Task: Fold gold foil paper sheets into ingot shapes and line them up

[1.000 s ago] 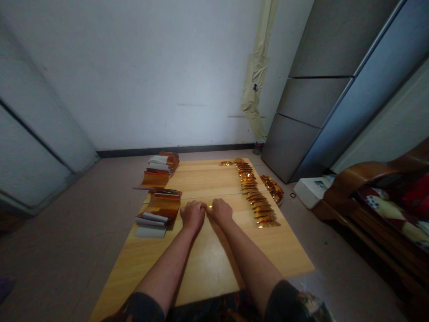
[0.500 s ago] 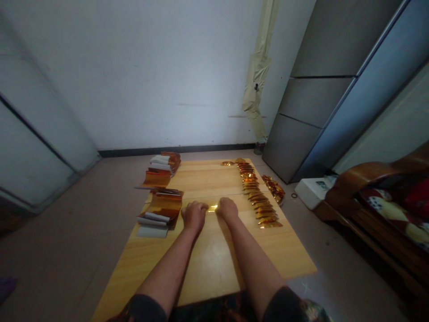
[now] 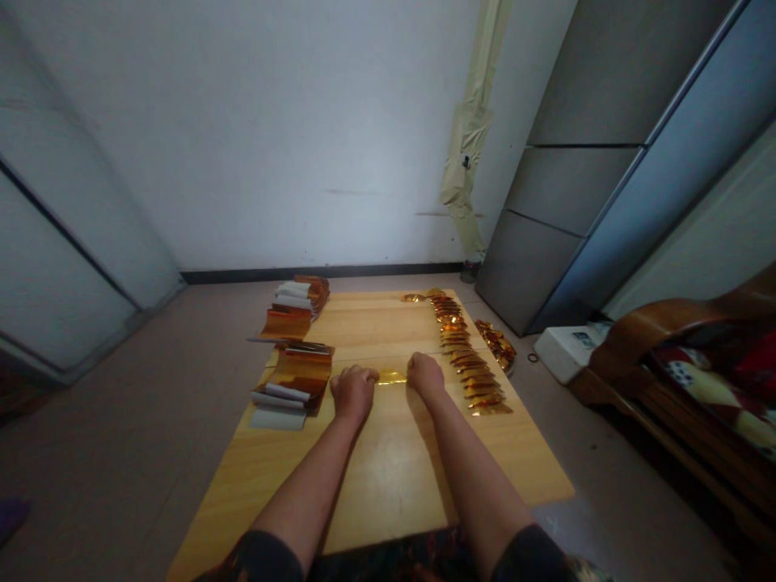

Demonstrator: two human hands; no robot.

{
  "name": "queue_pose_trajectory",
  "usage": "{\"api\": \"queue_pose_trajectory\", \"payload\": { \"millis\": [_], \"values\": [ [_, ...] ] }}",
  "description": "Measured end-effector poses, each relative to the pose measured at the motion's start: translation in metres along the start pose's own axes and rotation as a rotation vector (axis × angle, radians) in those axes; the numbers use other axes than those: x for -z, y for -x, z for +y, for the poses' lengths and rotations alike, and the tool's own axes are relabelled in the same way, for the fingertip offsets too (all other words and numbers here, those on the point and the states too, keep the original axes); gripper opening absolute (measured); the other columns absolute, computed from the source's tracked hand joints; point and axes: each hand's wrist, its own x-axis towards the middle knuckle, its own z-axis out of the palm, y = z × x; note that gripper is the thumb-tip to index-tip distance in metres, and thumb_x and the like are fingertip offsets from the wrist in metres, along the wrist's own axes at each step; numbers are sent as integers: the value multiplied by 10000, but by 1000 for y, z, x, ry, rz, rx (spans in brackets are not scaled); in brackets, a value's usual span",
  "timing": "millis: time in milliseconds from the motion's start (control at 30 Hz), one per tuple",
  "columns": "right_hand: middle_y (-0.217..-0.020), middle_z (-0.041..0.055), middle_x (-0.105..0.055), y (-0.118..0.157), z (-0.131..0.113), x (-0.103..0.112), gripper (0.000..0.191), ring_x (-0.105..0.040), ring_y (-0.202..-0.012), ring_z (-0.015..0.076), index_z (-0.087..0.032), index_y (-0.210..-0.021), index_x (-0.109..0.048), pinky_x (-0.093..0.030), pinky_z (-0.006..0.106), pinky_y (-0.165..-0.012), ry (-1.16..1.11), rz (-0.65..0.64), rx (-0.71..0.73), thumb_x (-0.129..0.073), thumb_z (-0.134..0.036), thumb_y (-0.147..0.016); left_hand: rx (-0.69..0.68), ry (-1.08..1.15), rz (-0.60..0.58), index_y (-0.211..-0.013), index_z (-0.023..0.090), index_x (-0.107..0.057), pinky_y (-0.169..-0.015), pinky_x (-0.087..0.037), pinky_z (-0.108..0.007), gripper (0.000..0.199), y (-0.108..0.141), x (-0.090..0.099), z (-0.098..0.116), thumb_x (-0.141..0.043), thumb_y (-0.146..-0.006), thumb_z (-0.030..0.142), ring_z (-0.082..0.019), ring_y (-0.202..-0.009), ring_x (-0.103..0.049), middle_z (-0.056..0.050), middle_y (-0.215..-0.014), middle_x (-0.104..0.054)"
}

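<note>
Between my two hands a narrow folded strip of shiny gold foil paper [image 3: 393,377] lies at the middle of the wooden table [image 3: 381,477]. My left hand [image 3: 353,394] is closed on the strip's left end, its fingers curled and resting at the tabletop. Closed too, my right hand [image 3: 426,374] is at the strip's right end; its fingertips are mostly hidden. Left of my left hand lie stacks of gold foil sheets [image 3: 300,369] with grey-white backs. On the right a row of folded gold foil pieces [image 3: 464,356] runs along the table.
A container heaped with gold foil pieces [image 3: 495,343] stands beyond the table's right edge. Farther right are a white box [image 3: 563,353], a wooden bench [image 3: 630,364] with cushions, and a grey refrigerator [image 3: 546,194]. A white wall [image 3: 272,162] rises behind the table.
My right hand has slid a little to the right, away from my left hand. More of the gold strip shows between them. My left hand has barely moved.
</note>
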Motion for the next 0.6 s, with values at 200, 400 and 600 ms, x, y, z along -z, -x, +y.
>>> {"api": "queue_pose_trajectory", "payload": {
  "millis": [200,400,600],
  "values": [
    [-923,-2,-718,-12,-31,-8,254,-628,-817,108,-203,-926,-686,-406,161,-643,-182,-170,283,-579,-94,-722,14,-23,-23,-892,292,-704,-831,-297,-353,225,2,6,5,-498,-839,222,-208,-992,-536,-24,-962,-683],
    [-846,-1,-721,-22,-33,-16,194,-622,-784,109,-183,-824,-698,-379,158,-593,-142,-234,281,-571,-85,-715,67,-56,23,-829,240,-621,-794,-297,-338,157,8,14,6,-468,-865,253,-198,-949,-530,-25,-919,-656],
    [-758,-11,-704,-22,-37,-15,156,-612,-668,117,-194,-811,-684,-345,175,-521,-108,-271,265,-693,-229,-659,194,-76,31,-835,244,-611,-809,-303,-350,130,11,17,9,-483,-857,253,-222,-1002,-507,-42,-970,-620]
  ]
}}
